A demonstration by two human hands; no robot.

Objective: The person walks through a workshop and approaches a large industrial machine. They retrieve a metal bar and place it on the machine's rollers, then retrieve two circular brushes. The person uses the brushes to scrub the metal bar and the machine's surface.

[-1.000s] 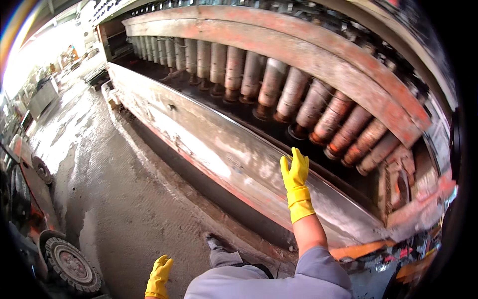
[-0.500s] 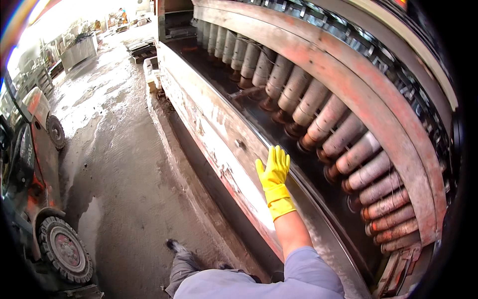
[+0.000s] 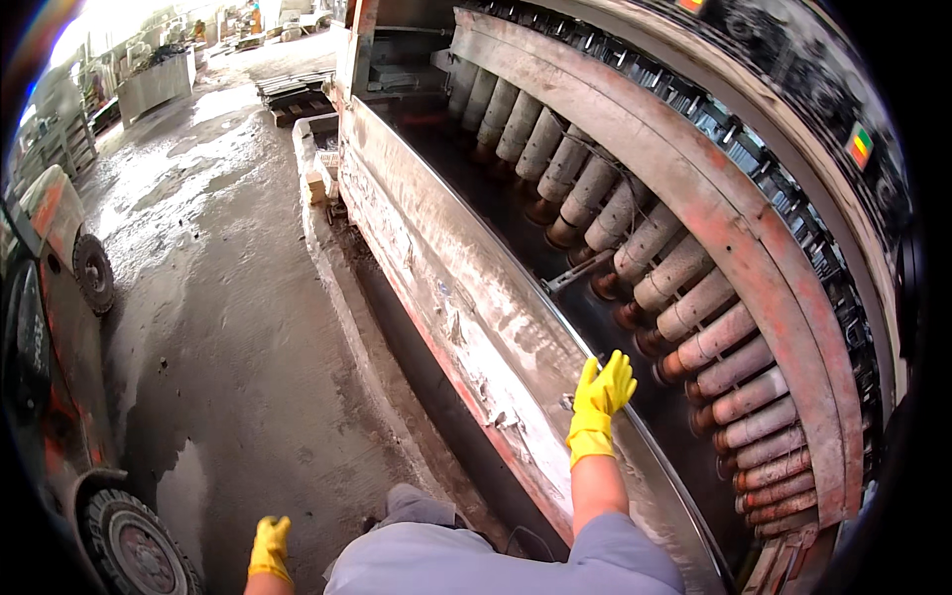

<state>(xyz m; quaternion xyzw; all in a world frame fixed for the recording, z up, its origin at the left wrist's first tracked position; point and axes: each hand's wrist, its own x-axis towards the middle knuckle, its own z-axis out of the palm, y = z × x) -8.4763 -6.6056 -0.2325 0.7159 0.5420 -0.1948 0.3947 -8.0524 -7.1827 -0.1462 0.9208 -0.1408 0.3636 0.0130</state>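
Observation:
My right hand (image 3: pixel 603 397), in a yellow rubber glove, is stretched out over the metal rim of a long machine's side wall (image 3: pixel 466 293). Its fingers are extended and hold nothing; whether the palm touches the rim, I cannot tell. Beyond the rim stands a row of grey cylinders (image 3: pixel 650 243) with rust-brown lower ends, inside a dark trough. My left hand (image 3: pixel 269 545), also in a yellow glove, hangs low at my left side above the floor. Its fingers are curled in, and no object shows in them.
A forklift-like vehicle (image 3: pixel 59 377) with thick tyres stands at the left. Wet grey floor (image 3: pixel 258 327) runs between it and the machine, with a gutter (image 3: pixel 397 317) along the machine's foot. Farther off are stacked slats (image 3: pixel 293 87) and a large grey bin (image 3: pixel 157 89).
I have moved forward along the machine, and its wall and cylinders have shifted nearer. My left hand has come into view at the lower left. My right hand stays stretched out at the rim.

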